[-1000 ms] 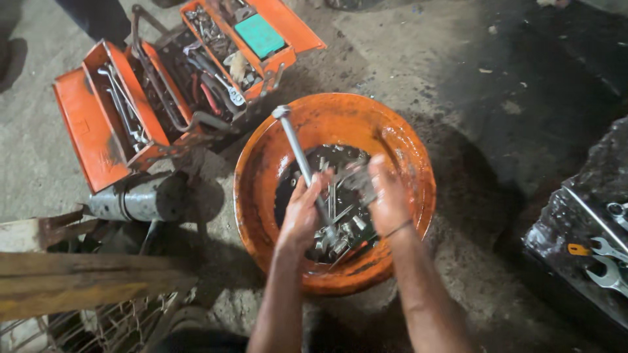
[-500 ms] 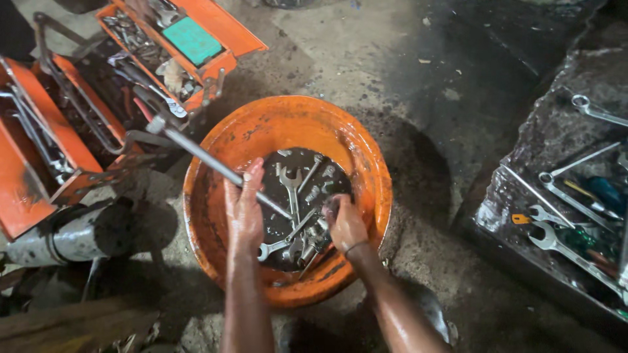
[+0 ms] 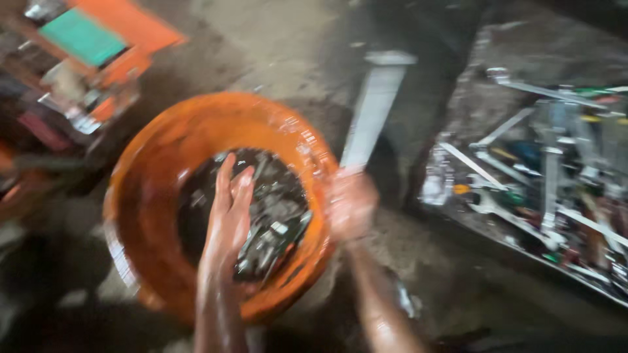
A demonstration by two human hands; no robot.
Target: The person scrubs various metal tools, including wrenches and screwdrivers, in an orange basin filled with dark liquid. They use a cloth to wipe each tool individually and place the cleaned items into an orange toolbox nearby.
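The right hand (image 3: 352,204) is closed around the bottom end of a long grey metal tool (image 3: 374,111) and holds it up just past the rim of the orange bowl (image 3: 163,150). The tool points up and away from the bowl, over the dark floor (the picture is very blurry, so I cannot tell what kind of tool it is). The left hand (image 3: 229,219) is flat and open, with its fingers together, and it rests inside the bowl on a pile of wet metal tools (image 3: 278,219) in dark liquid. It holds nothing. To the right of the bowl, well apart from it, many more wrenches and tools (image 3: 543,170) lie spread out on a dark tray. At the top left is an open orange toolbox (image 3: 98,46) with a green piece inside.
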